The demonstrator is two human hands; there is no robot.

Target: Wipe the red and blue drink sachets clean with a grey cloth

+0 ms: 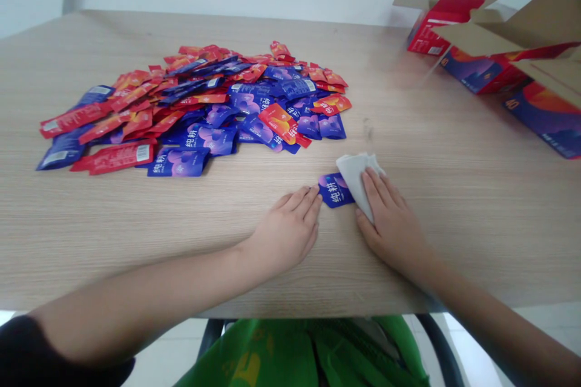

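Nearest us, our left grip (290, 227), fingers together, meets the blue pouch (333, 191) on the table (454, 205); its thumb is hidden, so we cannot tell whether it pinches. Our right grip (391, 217) lies spread over the white cloth (356, 170) overlapping the pouch. We should press lightly, evenly, clear of the heap (218, 103) beyond.

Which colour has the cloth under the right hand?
Off-white; the cloth shows best in the head view.
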